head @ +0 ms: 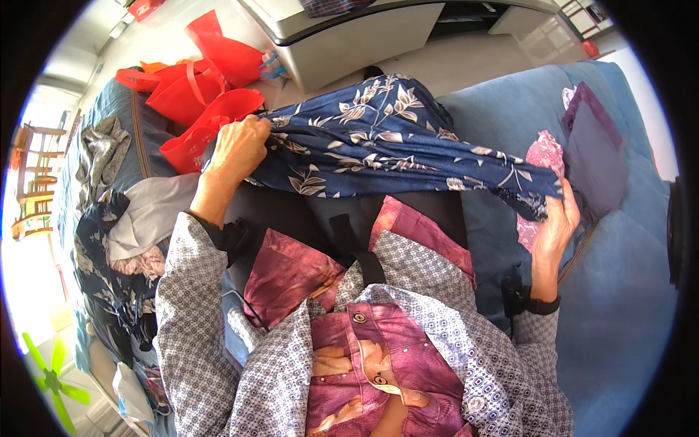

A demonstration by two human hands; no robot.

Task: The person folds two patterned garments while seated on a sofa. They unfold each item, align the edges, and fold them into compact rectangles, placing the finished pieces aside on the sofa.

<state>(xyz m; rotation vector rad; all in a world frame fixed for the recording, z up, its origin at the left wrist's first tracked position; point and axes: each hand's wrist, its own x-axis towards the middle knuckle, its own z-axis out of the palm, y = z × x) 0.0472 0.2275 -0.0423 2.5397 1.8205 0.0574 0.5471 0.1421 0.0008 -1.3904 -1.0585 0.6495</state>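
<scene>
A dark blue cloth garment with a pale leaf print [377, 142] is stretched across my lap between both hands. My left hand [240, 145] grips its gathered left end, knuckles up. At the opposite end my right hand [554, 218] pinches a corner between thumb and fingers, and dark lace trim hangs beside it. A pink patterned cloth [546, 150] lies partly behind the right hand. Further right rests a folded grey-purple garment [598, 158] with a purple edge.
Red fabric bags [188, 90] stand at the upper left. On the left of the blue sofa [617, 273] are a grey cloth [158, 210], a dark floral garment [98, 246] and a crumpled grey garment [104, 155]. Ahead stands a low table with a dark edge [355, 43].
</scene>
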